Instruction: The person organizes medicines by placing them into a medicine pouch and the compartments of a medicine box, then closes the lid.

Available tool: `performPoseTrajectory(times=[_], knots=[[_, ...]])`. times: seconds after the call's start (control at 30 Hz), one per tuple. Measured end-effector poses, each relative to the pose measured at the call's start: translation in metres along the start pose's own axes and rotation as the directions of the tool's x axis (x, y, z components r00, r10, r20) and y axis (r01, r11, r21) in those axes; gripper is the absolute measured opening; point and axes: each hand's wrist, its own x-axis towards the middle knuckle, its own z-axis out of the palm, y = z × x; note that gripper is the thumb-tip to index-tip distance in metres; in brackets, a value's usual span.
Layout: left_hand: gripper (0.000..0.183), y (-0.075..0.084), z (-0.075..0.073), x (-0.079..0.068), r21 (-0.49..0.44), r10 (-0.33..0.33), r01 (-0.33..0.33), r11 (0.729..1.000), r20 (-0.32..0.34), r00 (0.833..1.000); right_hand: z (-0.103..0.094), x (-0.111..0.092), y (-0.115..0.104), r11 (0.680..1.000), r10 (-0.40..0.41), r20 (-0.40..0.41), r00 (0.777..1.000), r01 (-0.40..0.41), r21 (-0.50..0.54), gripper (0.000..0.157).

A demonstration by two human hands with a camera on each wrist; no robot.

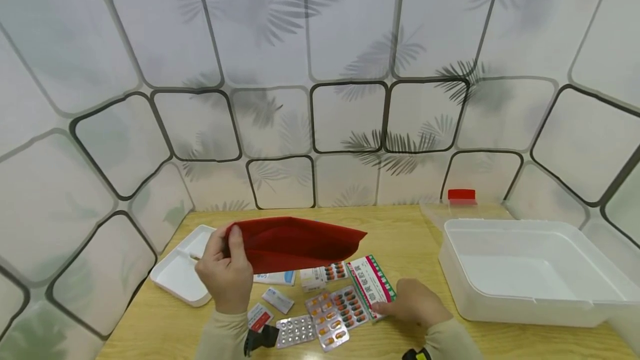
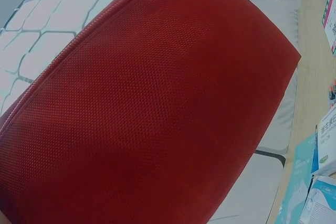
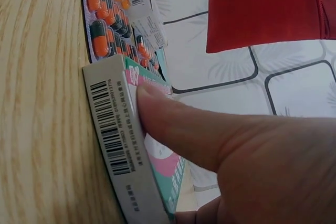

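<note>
Raised over the table, a red zippered pouch is gripped at its left end by my left hand. Its fabric fills most of the left wrist view, zipper along the upper edge. My right hand holds a green, white and pink medicine box lying on the table. In the right wrist view the thumb presses the box's printed face, beside its barcode side; the other fingers are mostly hidden. Left of that box lie blister packs of orange-and-black capsules and of orange capsules.
A silver blister pack and small boxes lie nearer my left forearm. A white divided tray stands at the left. To the right is a large white plastic bin, with a clear lid and red latch behind.
</note>
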Motion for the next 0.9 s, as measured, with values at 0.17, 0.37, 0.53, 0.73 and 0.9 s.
performPoseTrajectory(times=[0.17,0.37,0.53,0.73,0.9], knots=[[0.006,0.001,-0.001,0.001,-0.004,0.000,0.000,1.000,-0.005,1.000,0.000,0.000,0.003,0.998,-0.008,0.009,1.000,0.007,0.067,0.067],[0.007,0.001,-0.002,0.001,-0.010,0.005,-0.005,1.000,-0.005,1.000,-0.001,0.003,0.012,0.996,-0.022,-0.042,0.999,0.025,0.084,0.055],[0.007,0.002,-0.001,0.001,-0.012,0.007,-0.007,1.000,-0.004,1.000,-0.003,0.012,0.022,0.991,-0.037,-0.165,0.986,0.058,0.123,0.041],[0.007,0.001,-0.001,0.001,-0.006,0.007,-0.007,1.000,-0.008,1.000,-0.001,0.023,0.029,0.981,-0.028,-0.244,0.969,0.073,0.177,0.038],[0.007,0.001,-0.001,0.001,-0.011,0.004,-0.004,1.000,-0.010,1.000,0.000,0.027,0.029,0.980,-0.019,-0.262,0.965,0.069,0.186,0.039]])
